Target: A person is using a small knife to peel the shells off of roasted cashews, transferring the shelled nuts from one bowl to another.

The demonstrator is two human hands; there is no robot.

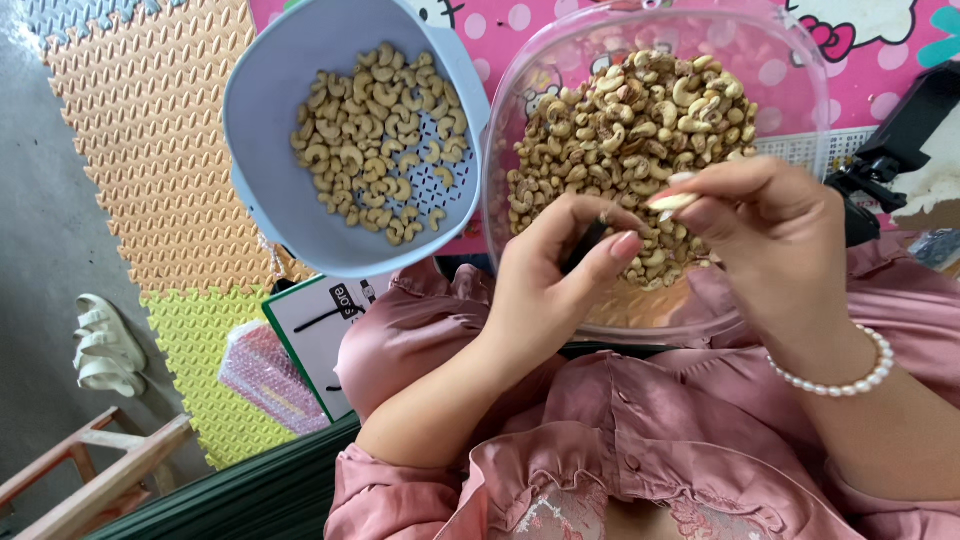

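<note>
left hand (555, 270): grip pinched on dark tool (584, 245) | right hand (770, 225): grip pinched on pale cashew (672, 201) above clear bowl (560, 60) on lap | floor: foam mats (150, 130), bare concrete (40, 230), sandal (105, 345)

Soft, even daylight fills the frame; shadows are faint, glare is slight at upper right, edges bend, focus stays sharp.

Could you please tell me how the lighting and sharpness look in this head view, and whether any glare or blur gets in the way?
Head view: soft, even daylight with faint shadows; mild glare on the clear bowl's rim; the cashews and the grey colander are sharp; the left hand and right hand are only slightly soft; straight edges bend a little toward the frame's borders.
</note>
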